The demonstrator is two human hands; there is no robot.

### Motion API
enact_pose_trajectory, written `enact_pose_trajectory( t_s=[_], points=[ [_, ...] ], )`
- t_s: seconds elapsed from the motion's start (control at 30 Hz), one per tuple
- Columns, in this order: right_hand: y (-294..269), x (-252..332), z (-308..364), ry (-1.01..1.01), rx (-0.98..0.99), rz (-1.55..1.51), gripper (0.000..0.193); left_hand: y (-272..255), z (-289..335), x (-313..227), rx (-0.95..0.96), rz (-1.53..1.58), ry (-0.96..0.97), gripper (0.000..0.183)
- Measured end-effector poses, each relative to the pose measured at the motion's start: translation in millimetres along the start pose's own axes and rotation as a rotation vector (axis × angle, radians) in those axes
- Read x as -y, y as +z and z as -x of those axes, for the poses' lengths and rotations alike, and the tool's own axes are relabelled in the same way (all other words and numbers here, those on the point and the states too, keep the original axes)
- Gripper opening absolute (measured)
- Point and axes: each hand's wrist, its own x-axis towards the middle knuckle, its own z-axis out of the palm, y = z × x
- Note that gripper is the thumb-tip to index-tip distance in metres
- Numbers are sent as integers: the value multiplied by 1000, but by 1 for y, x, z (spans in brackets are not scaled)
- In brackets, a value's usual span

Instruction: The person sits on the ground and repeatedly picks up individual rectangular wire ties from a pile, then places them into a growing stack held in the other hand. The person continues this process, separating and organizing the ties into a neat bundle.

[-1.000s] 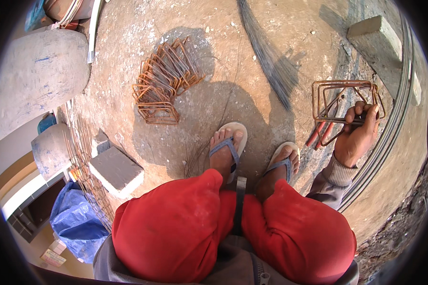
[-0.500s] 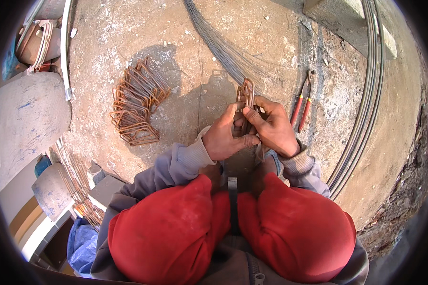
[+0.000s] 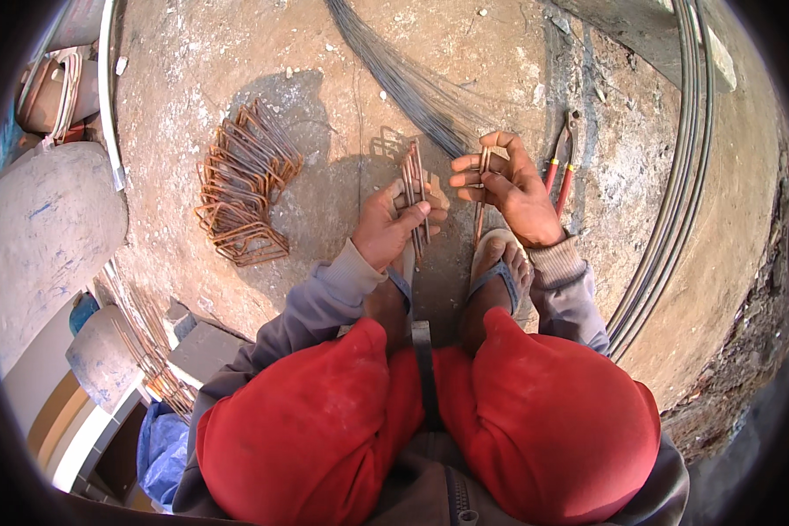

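Note:
My left hand (image 3: pixel 389 221) grips a few rusty bent steel stirrups (image 3: pixel 414 188), held upright between thumb and fingers. Apart from it, to the right, my right hand (image 3: pixel 519 195) pinches another rusty stirrup (image 3: pixel 483 188), seen nearly edge-on, with thumb and fingers around it. On the ground to the left lies a curved row of several similar stirrups (image 3: pixel 247 188), leaning on one another. A bundle of thin grey tie wire (image 3: pixel 394 83) runs from the top edge down toward my hands. Pincers with red handles (image 3: pixel 564 165) lie just right of my right hand.
Long steel bars (image 3: pixel 675 210) curve along the right side, near a concrete block (image 3: pixel 640 39). At the left are a pale scuffed panel (image 3: pixel 53 237), thin rods (image 3: pixel 145 342) and a blue plastic sheet (image 3: pixel 162 451). My sandalled feet (image 3: pixel 504 263) stand below my hands.
My hands were together on one cluster of stirrups and have moved apart. The left now holds some of them, the right another. The view has shifted slightly.

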Motion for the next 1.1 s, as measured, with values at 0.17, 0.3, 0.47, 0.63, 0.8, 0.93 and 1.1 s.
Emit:
enact_pose_trajectory(
  t_s=[0.17,0.3,0.47,0.63,0.8,0.93,1.1],
  points=[
    [8,-21,-5,-110,-112,-10,49,-5,-7,-3,-29,-26,64,26],
    [10,-46,-15,-128,-241,38,40,3,-18,0,-7,-145,55,24],
    [8,-56,-10,-168,-265,97,40,10,-25,18,18,-147,57,22],
    [-3,-43,-2,-142,-311,264,47,8,-21,16,23,-111,97,20],
    [-18,-48,-11,-276,-436,587,35,9,-24,13,25,-15,97,19],
    [-21,-30,-7,-179,-535,244,25,1,-21,8,-28,44,112,20],
    [-27,-18,5,-188,-395,-491,23,-5,-17,3,-107,86,102,23]
  ],
)
